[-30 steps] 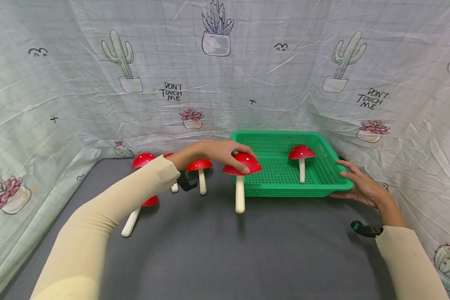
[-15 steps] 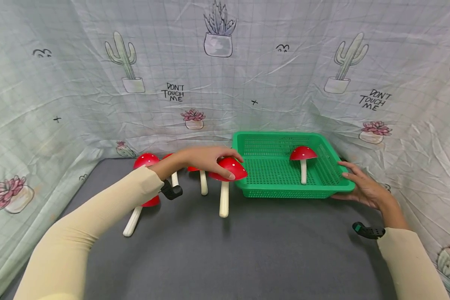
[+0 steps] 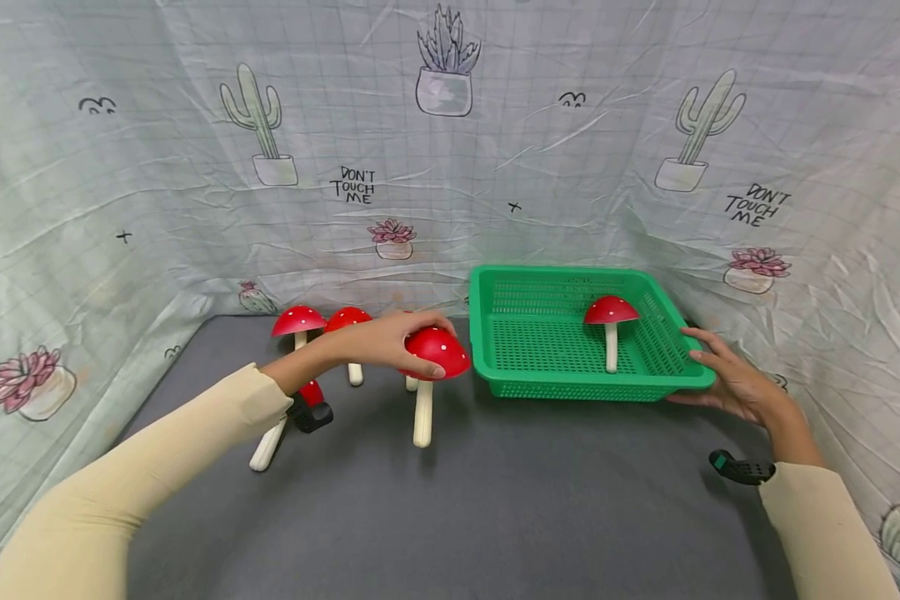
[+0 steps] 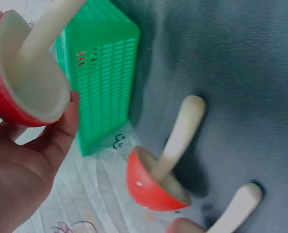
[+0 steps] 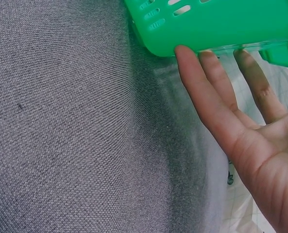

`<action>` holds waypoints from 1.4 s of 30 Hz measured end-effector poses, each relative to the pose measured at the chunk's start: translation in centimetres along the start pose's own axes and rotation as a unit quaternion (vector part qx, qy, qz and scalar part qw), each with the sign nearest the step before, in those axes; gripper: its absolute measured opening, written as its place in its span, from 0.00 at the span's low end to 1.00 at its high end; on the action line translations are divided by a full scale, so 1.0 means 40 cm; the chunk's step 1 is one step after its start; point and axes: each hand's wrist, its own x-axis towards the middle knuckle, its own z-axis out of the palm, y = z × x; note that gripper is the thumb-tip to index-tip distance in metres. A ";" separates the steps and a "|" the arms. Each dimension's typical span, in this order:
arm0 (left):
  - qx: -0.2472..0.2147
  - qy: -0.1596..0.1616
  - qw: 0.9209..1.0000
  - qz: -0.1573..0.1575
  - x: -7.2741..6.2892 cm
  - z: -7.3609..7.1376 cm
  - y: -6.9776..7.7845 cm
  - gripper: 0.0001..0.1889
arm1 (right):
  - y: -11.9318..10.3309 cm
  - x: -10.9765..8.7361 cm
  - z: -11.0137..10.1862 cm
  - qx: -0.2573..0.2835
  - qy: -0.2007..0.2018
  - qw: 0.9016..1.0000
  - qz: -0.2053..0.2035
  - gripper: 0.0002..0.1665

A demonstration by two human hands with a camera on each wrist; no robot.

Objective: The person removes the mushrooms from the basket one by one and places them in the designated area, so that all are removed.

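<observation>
My left hand holds a toy mushroom by its red, white-dotted cap, thumb in front, the pale stem pointing down. It hovers left of the green basket. From below, the left wrist view shows the cap's hollow white underside and my thumb at its rim. Inside the basket, toward its right, stands another mushroom. My right hand touches the basket's right end. In the right wrist view its fingers look fairly straight against the green plastic.
More mushrooms stand at the left: one at the back, one beside it, and one mostly hidden behind the held one. Another lies tilted, its white stem toward me, partly covered by my wrist. A printed cloth hangs behind the grey table.
My left hand has carried the mushroom leftward, from the basket's left front corner to over the table, and slightly nearer me. The right hand stays at the basket.
</observation>
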 end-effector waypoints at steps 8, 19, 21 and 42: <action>-0.013 0.044 0.999 -0.021 -0.050 0.003 -0.028 0.32 | 0.002 0.000 -0.004 0.017 -0.011 1.000 -0.008 0.27; 0.021 0.129 0.991 -0.040 -0.105 -0.002 -0.090 0.28 | 0.005 0.000 0.001 0.015 -0.006 1.000 -0.007 0.28; 0.023 0.130 0.990 -0.048 -0.114 -0.006 -0.102 0.28 | 0.005 0.000 0.002 0.015 -0.005 1.000 -0.008 0.28; -0.050 0.098 0.993 -0.043 -0.175 0.031 -0.184 0.30 | 0.003 -0.001 -0.001 0.008 -0.007 1.000 -0.006 0.28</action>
